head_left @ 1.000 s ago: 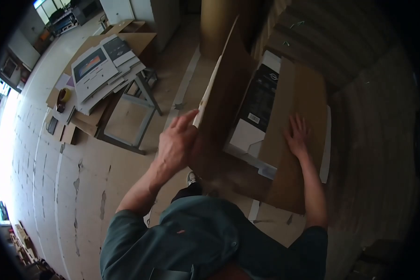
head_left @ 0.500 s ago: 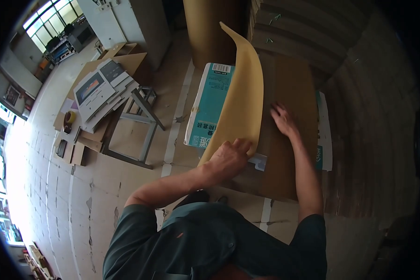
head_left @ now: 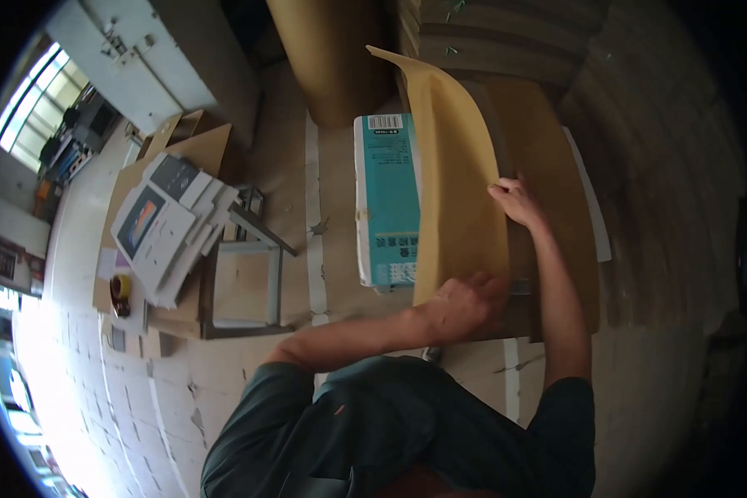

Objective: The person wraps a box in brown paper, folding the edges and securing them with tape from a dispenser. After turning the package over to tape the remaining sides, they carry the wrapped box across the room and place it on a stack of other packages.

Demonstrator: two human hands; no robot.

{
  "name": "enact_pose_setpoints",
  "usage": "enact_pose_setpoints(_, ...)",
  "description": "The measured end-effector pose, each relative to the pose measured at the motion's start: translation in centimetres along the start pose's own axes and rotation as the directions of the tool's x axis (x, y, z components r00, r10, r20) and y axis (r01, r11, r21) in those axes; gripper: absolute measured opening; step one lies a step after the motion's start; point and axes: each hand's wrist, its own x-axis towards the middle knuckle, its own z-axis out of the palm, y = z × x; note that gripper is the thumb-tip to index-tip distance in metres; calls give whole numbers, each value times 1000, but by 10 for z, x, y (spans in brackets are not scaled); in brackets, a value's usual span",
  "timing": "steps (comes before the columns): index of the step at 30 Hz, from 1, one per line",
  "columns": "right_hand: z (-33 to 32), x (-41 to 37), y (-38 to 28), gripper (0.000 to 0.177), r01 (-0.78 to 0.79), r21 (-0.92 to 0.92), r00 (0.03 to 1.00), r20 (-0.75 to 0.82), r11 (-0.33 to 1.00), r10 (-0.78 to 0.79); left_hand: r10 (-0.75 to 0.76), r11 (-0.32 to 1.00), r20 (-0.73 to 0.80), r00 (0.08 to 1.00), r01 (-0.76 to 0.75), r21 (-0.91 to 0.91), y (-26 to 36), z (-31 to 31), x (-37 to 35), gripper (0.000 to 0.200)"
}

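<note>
Cardboard flap [head_left: 461, 174]: bowed over teal box [head_left: 390, 191] | I judge it light, springy (creases easily), best held by edges | right hand [head_left: 519, 203] pinches far edge; left hand [head_left: 465, 309] curls at near end, pinch I can't tell

1. Flr [head_left: 216, 369]: pale, worn, w/ cracks & dark scuffs; lt. stripes [head_left: 313, 220] run across it.
2. Upper L: pale wall or cabinet [head_left: 120, 62], can't tell which, w/ metal fittings.
3. Far L: multi-pane window [head_left: 31, 93], bright.
4. L side: table [head_left: 208, 286], brown top, gray metal legs.
5. Top ctr.: tall brown cylinder [head_left: 332, 66], upright on flr.
6. Light: strong glare at L edge; R side v. dim.
</note>
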Motion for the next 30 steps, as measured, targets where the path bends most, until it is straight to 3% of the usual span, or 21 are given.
enact_pose_setpoints(1, -2, 2, 3, 46, -31, 37, 999, 23, 999, 30, 74, 976, -181, 981, -108, -187, -12, -13, -6, 20)
enact_pose_setpoints(2, -2, -2, 2, 46, -67, 73, 997, 52, 995, 63, 96, 971, -162, 982, -129, -201, -26, -21, -16, 20)
enact_pose_setpoints(5, -6, -10, -6, 43, -102, 81, 995, 17, 991, 101, -105, 922, -144, 984, 42, -386, -82, -43, -36, 25)
enact_pose_setpoints(7, -7, -13, -9, 41, -121, 91, 993, -3, 988, 122, -307, 765, 132, 943, 327, -554, -139, -46, -35, 24)
enact_pose_setpoints(9, -3, -15, -9, 39, -144, 78, 988, -37, 986, 148, -329, 604, 162, 930, 339, -721, -217, -20, -33, 25)
enact_pose_setpoints(11, 2, -16, -10, 38, -172, 83, 982, -66, 981, 178, -476, 463, 297, 828, 523, -715, -274, -24, -18, 29)
enact_pose_setpoints(13, 2, -17, -11, 37, -164, 102, 982, -73, 981, 172, -580, 489, 328, 745, 641, -591, -322, -28, 1, 31)
enact_pose_setpoints(15, 5, -22, -6, 36, -165, 108, 983, -65, 980, 173, -463, 572, 273, 843, 520, -634, -390, -19, 0, 38)
enact_pose_setpoints(17, 5, -18, 1, 35, -143, 69, 983, -109, 987, 150, -744, 387, 299, 598, 750, -536, -399, -46, 13, 47)
enact_pose_setpoints(20, 14, -23, -10, 34, -158, 63, 982, -97, 985, 163, -784, 332, 295, 546, 771, -544, -445, -73, 18, 57)
enact_pose_setpoints(24, -6, -27, -24, 31, -211, 22, 974, -77, 977, 212, -810, 357, 212, 547, 747, -561, -499, -102, 52, 62)
enact_pose_setpoints(26, -6, -27, -28, 29, -231, 34, 970, -62, 972, 233, -777, 544, -68, 626, 614, -572, -540, -92, 75, 67)
enact_pose_setpoints(27, -7, -29, -28, 29, -247, 36, 967, -63, 968, 249, -771, 544, -55, 634, 613, -573, -551, -89, 86, 67)
enact_pose_setpoints(30, -7, -31, -29, 27, -236, 78, 968, -66, 969, 241, -524, 485, 22, 851, 319, -814, -544, -118, 145, 52)
